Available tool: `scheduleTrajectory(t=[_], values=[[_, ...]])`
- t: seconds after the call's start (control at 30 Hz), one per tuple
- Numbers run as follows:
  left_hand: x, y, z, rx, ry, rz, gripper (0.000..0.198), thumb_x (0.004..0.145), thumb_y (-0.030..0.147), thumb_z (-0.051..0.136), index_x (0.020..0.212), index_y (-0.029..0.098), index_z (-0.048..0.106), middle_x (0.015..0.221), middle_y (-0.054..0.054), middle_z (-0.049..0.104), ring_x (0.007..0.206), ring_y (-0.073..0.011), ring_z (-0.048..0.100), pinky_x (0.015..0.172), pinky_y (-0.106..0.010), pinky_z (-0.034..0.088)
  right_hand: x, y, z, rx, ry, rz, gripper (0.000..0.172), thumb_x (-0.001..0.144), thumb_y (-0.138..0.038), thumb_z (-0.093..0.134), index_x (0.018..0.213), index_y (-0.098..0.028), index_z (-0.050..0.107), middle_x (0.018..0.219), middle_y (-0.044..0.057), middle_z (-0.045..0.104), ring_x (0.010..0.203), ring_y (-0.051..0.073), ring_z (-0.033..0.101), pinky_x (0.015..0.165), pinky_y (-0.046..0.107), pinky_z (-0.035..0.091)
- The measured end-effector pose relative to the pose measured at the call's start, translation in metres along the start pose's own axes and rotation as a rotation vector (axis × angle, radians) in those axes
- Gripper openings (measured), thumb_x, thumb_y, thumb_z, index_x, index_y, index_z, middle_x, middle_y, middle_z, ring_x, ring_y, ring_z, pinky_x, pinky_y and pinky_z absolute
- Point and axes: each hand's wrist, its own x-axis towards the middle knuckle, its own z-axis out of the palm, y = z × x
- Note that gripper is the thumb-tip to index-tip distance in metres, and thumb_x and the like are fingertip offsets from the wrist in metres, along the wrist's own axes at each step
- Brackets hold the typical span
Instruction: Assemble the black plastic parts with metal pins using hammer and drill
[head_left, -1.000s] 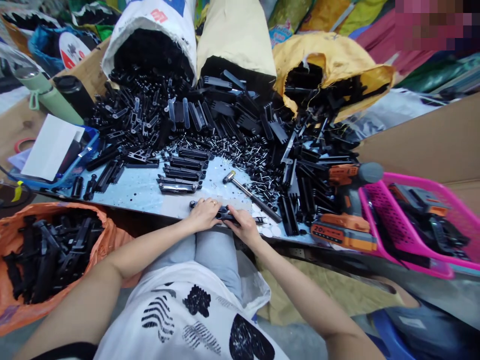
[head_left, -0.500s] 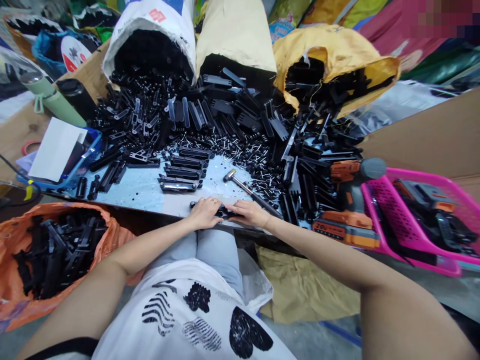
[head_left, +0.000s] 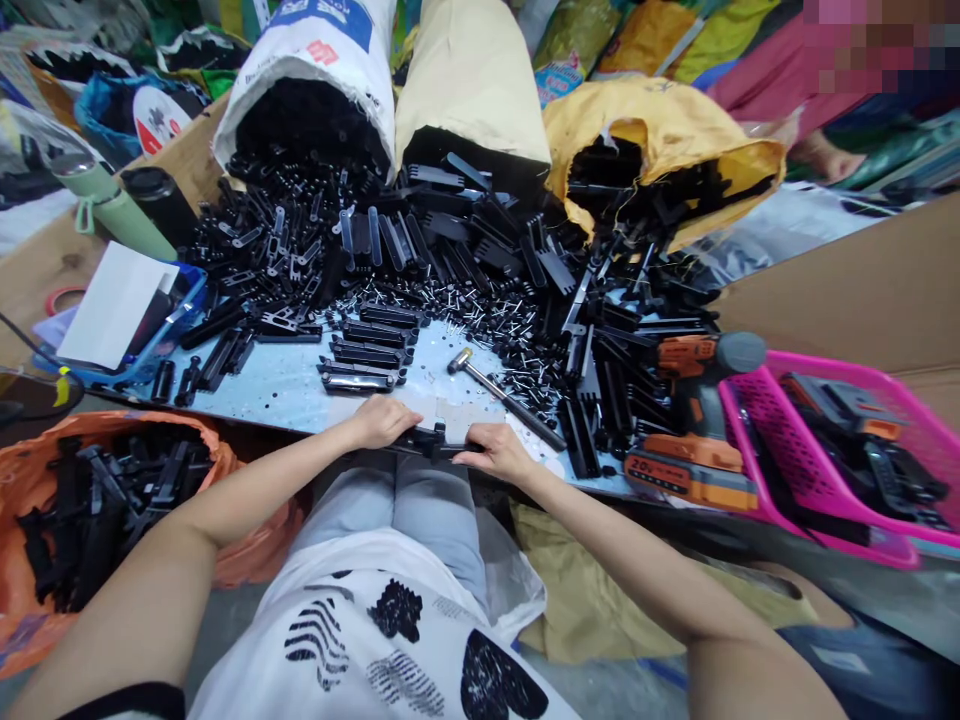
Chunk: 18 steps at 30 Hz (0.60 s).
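At the table's front edge, a long black plastic part (head_left: 435, 443) with a raised joint in its middle is held crosswise. My left hand (head_left: 384, 420) is closed on its left end, fingers curled. On the other end my right hand (head_left: 498, 450) grips with the thumb along the top. Just beyond the hands lies a small hammer (head_left: 502, 391), its head towards the left. A row of several black folded parts (head_left: 367, 352) rests on the blue table surface (head_left: 277, 385) behind my left hand.
Small pins (head_left: 517, 340) and heaped black parts (head_left: 300, 225) cover the back of the table. Right stand a cordless drill (head_left: 694, 440) and a pink basket (head_left: 810, 440). An orange sack (head_left: 217, 450) of parts is at lower left. Another person's hand (head_left: 836, 160) shows at upper right.
My hands have moved apart, the left one leftwards. The black part between them has come nearer the table edge and now shows stretched out. Another person's hand has appeared at upper right.
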Motion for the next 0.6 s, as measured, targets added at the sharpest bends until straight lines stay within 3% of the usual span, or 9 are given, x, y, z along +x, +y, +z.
scheduleTrajectory(t=[0.13, 0.23, 0.33, 0.47, 0.6], values=[[0.003, 0.008, -0.005, 0.085, 0.038, -0.242, 0.055, 0.096, 0.043, 0.028, 0.083, 0.012, 0.07, 0.081, -0.014, 0.07, 0.078, -0.0211, 0.065, 0.068, -0.029, 0.045, 0.013, -0.017, -0.009, -0.066, -0.148, 0.099, 0.063, 0.086, -0.068, 0.024, 0.066, -0.017, 0.054, 0.062, 0.007, 0.06, 0.057, 0.015, 0.055, 0.054, 0.026, 0.03], [0.004, 0.016, -0.006, 0.136, 0.06, -0.396, 0.06, 0.096, 0.045, 0.025, 0.084, 0.008, 0.071, 0.078, -0.017, 0.069, 0.075, -0.0246, 0.067, 0.067, -0.032, 0.046, 0.029, -0.037, -0.017, -0.269, -0.14, 0.21, 0.058, 0.083, -0.069, 0.035, 0.085, -0.016, 0.059, 0.073, 0.011, 0.062, 0.066, 0.021, 0.057, 0.056, 0.029, 0.03], [0.001, 0.022, -0.006, 0.127, 0.091, -0.419, 0.062, 0.096, 0.045, 0.023, 0.084, 0.008, 0.072, 0.078, -0.017, 0.07, 0.074, -0.0251, 0.067, 0.066, -0.032, 0.047, 0.045, -0.05, -0.021, -0.375, -0.085, 0.076, 0.056, 0.079, -0.064, 0.051, 0.101, -0.013, 0.056, 0.089, 0.015, 0.061, 0.082, 0.027, 0.055, 0.065, 0.033, 0.033], [-0.006, 0.026, -0.008, 0.107, 0.092, -0.371, 0.061, 0.097, 0.043, 0.023, 0.081, 0.009, 0.072, 0.078, -0.016, 0.07, 0.073, -0.0229, 0.067, 0.066, -0.03, 0.046, 0.059, -0.049, -0.022, -0.375, -0.167, -0.136, 0.042, 0.08, -0.051, 0.057, 0.094, -0.011, 0.056, 0.087, 0.013, 0.059, 0.08, 0.025, 0.052, 0.071, 0.035, 0.033], [-0.015, 0.022, -0.011, 0.106, 0.116, -0.39, 0.059, 0.096, 0.044, 0.025, 0.078, 0.011, 0.07, 0.076, -0.014, 0.07, 0.073, -0.0221, 0.066, 0.064, -0.029, 0.045, 0.055, -0.041, -0.029, -0.299, -0.158, -0.162, 0.052, 0.082, -0.062, 0.048, 0.094, -0.013, 0.057, 0.086, 0.011, 0.06, 0.077, 0.022, 0.053, 0.069, 0.031, 0.033]])
